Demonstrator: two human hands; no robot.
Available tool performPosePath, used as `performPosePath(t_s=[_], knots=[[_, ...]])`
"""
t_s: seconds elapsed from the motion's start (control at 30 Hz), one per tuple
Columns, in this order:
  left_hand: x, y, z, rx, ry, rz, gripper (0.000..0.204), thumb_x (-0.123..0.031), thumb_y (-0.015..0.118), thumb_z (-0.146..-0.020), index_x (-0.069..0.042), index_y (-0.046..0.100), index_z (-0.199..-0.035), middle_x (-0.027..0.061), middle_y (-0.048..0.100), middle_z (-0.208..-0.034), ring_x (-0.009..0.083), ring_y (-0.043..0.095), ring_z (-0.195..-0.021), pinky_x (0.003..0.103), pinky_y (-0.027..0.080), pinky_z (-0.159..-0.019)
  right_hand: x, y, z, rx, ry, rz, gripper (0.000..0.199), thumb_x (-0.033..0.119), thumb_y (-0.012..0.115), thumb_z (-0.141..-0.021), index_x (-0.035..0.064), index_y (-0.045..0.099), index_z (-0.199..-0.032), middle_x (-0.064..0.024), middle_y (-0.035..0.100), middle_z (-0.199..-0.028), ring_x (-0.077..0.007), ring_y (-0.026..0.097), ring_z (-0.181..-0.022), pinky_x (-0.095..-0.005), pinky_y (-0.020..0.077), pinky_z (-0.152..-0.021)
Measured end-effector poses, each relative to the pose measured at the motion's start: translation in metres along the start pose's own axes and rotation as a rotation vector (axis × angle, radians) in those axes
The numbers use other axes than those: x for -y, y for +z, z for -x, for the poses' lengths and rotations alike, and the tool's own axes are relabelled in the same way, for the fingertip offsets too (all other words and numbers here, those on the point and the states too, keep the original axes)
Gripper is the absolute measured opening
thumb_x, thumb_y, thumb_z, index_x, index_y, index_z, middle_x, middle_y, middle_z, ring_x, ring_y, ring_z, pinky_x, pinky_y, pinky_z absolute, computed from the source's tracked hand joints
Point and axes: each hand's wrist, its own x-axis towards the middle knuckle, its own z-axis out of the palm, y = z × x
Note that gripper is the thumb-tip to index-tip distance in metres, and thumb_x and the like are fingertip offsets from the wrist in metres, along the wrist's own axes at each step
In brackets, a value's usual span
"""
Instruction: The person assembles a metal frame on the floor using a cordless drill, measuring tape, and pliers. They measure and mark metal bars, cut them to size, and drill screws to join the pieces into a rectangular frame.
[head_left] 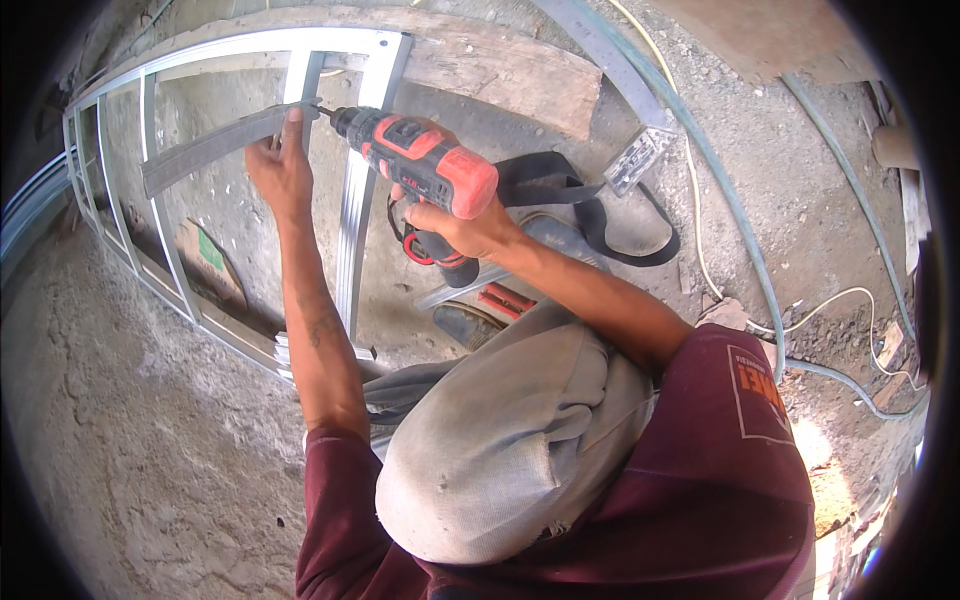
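My right hand (462, 225) is wrapped round the handle of a red and black cordless drill (430, 160). The drill lies nearly level, with its chuck and bit pointing left. My left hand (280, 168) is closed on a flat grey strip (215, 145), the thumb pressed on top near its right end. That end is right at the drill's bit; whether the bit touches it I cannot tell. Beneath both hands lies a ladder-like frame of silvery metal profiles (352, 240), and the strip crosses over its rails.
Wooden planks (500, 75) lie along the frame's far side. A black strap (640, 240) loops on the floor to the right, near a metal piece (640, 158). A blue-grey hose (735, 215) and a pale cable (690, 180) run across the right. Close to my shoe (468, 325) is a red object (506, 300).
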Motion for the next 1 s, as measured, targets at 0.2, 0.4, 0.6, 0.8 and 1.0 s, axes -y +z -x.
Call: performPosePath(t_s=[0.2, 0.4, 0.6, 0.8, 1.0], knots=[[0.008, -0.001, -0.002, -0.002, 0.001, -0.015, 0.042, -0.022, 0.073, -0.096, 0.009, 0.058, -0.12, 0.0224, 0.067, -0.114, 0.0249, 0.064, -0.107, 0.036, 0.051, -0.095, 0.005, -0.002, -0.002, 0.017, -0.001, 0.005, 0.055, 0.0, 0.067, -0.078, 0.0022, 0.053, -0.131, -0.0066, 0.061, -0.118, -0.0159, 0.062, -0.099, -0.0324, 0.0514, -0.089], [-0.001, -0.002, -0.003, 0.039, -0.064, -0.04, 0.044, -0.023, 0.073, -0.096, 0.009, 0.057, -0.121, 0.0227, 0.066, -0.116, 0.025, 0.063, -0.108, 0.037, 0.049, -0.097, 0.003, -0.003, -0.001, -0.003, 0.013, 0.009, 0.057, -0.002, 0.067, -0.079, 0.0025, 0.052, -0.134, -0.0055, 0.064, -0.117, -0.0135, 0.062, -0.098, -0.0312, 0.0531, -0.085], [-0.004, -0.002, -0.003, 0.018, -0.026, -0.062, 0.044, -0.022, 0.073, -0.096, 0.01, 0.056, -0.121, 0.0221, 0.066, -0.114, 0.024, 0.063, -0.107, 0.036, 0.05, -0.095, 0.0, -0.001, -0.001, -0.011, 0.03, 0.044, 0.056, -0.001, 0.067, -0.079, 0.0027, 0.054, -0.133, -0.005, 0.064, -0.119, -0.0134, 0.062, -0.097, -0.0313, 0.0537, -0.083], [-0.009, 0.0, -0.002, 0.008, -0.051, -0.056, 0.043, -0.021, 0.073, -0.096, 0.01, 0.056, -0.12, 0.0214, 0.067, -0.113, 0.0229, 0.065, -0.103, 0.035, 0.052, -0.092, 0.008, -0.002, -0.002, 0.008, 0.041, 0.024, 0.057, -0.002, 0.067, -0.079, 0.0025, 0.053, -0.134, -0.0053, 0.064, -0.117, -0.014, 0.063, -0.097, -0.0318, 0.0544, -0.083], [-0.006, -0.001, -0.002, 0.0, -0.032, -0.032, 0.04, -0.018, 0.072, -0.096, 0.01, 0.056, -0.119, 0.0214, 0.067, -0.112, 0.0219, 0.065, -0.102, 0.034, 0.052, -0.09, 0.003, -0.001, -0.004, 0.017, -0.012, -0.019, 0.056, -0.002, 0.068, -0.079, 0.0028, 0.053, -0.133, -0.0054, 0.064, -0.111, -0.0146, 0.063, -0.095, -0.0324, 0.0539, -0.084]])
